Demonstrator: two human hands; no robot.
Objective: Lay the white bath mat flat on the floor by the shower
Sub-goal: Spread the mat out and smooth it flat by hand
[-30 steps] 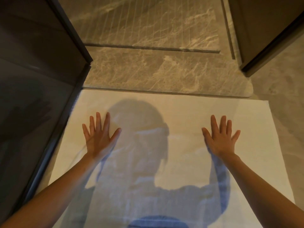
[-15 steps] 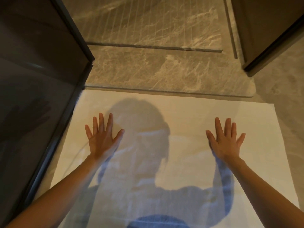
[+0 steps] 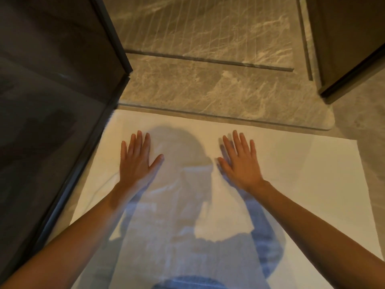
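There is one white bath mat (image 3: 302, 174). It lies spread on the floor, and its far edge runs from 9 o'clock to 3 o'clock, just beside the marble shower threshold (image 3: 208, 94) at 12 o'clock. Its left edge is close to the one dark glass panel (image 3: 52, 132) at 9 o'clock. The near end goes out of the picture at 6 o'clock, so I cannot say surely which axis is the long one.

Two hands are on the mat. The left hand (image 3: 136, 161) and the right hand (image 3: 239, 163) both lie palm down with straight, slightly spread fingers pointing to 12 o'clock. They press the cloth and grip nothing. They are apart from each other, with the person's shadow between them.

The largest uncovered part of the mat lies at 3 o'clock from the right hand, so in my judgement this hand is the nearer one for smoothing outward to that side. The left hand has only a narrow strip at 9 o'clock before the glass. Near the left wrist there is a faint curved line; I cannot tell if it is a crease. The task looks almost finished.
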